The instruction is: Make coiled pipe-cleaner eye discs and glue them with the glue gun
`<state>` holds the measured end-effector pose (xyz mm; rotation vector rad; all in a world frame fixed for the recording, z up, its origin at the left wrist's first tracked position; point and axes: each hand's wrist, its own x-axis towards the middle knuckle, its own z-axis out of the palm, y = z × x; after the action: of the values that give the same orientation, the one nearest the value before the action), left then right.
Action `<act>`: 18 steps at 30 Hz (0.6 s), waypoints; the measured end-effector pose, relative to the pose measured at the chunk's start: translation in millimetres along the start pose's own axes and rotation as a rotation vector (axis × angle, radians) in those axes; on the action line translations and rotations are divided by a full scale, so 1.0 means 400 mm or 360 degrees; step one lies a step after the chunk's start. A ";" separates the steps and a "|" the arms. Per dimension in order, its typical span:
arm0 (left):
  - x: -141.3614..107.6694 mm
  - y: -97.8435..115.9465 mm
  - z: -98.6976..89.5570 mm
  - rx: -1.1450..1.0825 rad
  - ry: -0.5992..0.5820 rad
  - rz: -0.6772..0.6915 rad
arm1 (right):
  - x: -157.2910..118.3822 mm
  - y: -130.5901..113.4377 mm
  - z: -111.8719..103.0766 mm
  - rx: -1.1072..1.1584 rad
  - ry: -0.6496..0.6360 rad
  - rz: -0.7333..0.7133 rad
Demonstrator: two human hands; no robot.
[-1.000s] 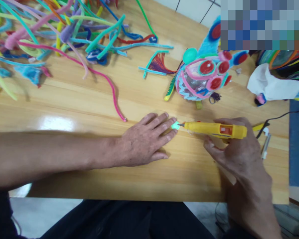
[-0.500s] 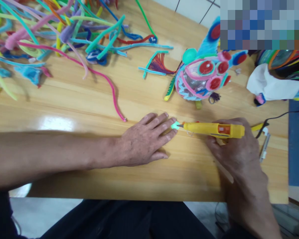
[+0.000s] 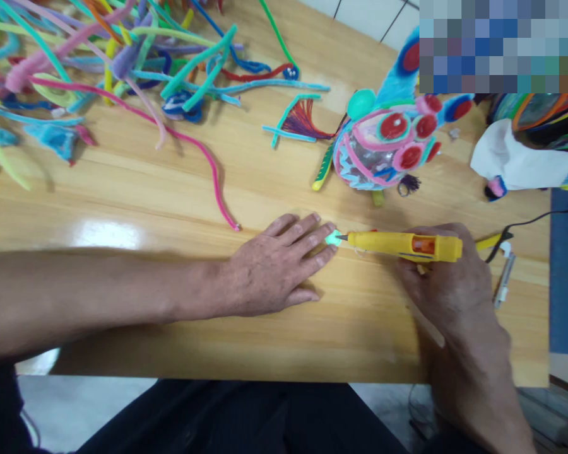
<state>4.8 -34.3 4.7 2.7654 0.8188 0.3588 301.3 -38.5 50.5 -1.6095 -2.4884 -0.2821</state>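
Observation:
My left hand [image 3: 284, 265] lies flat on the wooden table [image 3: 170, 353], palm down with fingers spread. Between its fingertips sits a small mint-green piece [image 3: 332, 238]. My right hand [image 3: 449, 284] is wrapped round a yellow glue gun [image 3: 383, 244], whose metal nozzle points left and meets the green piece. Beyond the hands stands a colourful figure [image 3: 376, 148] with pink, blue and red fuzzy parts. A threaded fan-shaped piece [image 3: 303, 121] lies at its left, and a yellow-green cutter [image 3: 322, 167] rests against its side.
Many pipe cleaners [image 3: 123, 57] are heaped at the back left. A long pink one [image 3: 208, 157] reaches toward my left hand. White paper [image 3: 520, 157] lies at the right. A black cord [image 3: 525, 222] and a small metal cutter [image 3: 504, 280] lie near the right edge.
Almost nothing differs. The rear of the glue gun has shifted very slightly left with my right hand, and my left hand has stayed in place.

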 end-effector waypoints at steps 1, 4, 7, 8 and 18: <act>0.000 0.000 0.000 0.0001 -0.0001 -0.0001 | 0.001 0.000 -0.002 0.0009 -0.0007 -0.0022; 0.000 0.000 0.000 -0.0001 -0.0003 -0.0005 | 0.003 -0.001 -0.009 0.0051 -0.0071 -0.0005; 0.000 0.000 -0.001 -0.0007 -0.0013 -0.0016 | 0.003 -0.001 -0.013 0.0094 -0.0106 0.0021; 0.000 0.000 -0.001 -0.0011 -0.0010 -0.0016 | 0.003 -0.001 -0.013 0.0106 -0.0103 0.0019; -0.002 0.000 0.001 -0.0004 0.0004 -0.0006 | 0.004 -0.005 -0.017 0.0155 -0.0083 -0.0019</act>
<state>4.2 -34.8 4.3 2.7614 0.8236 0.3624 298.9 -39.4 57.1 -1.5837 -2.5089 -0.1196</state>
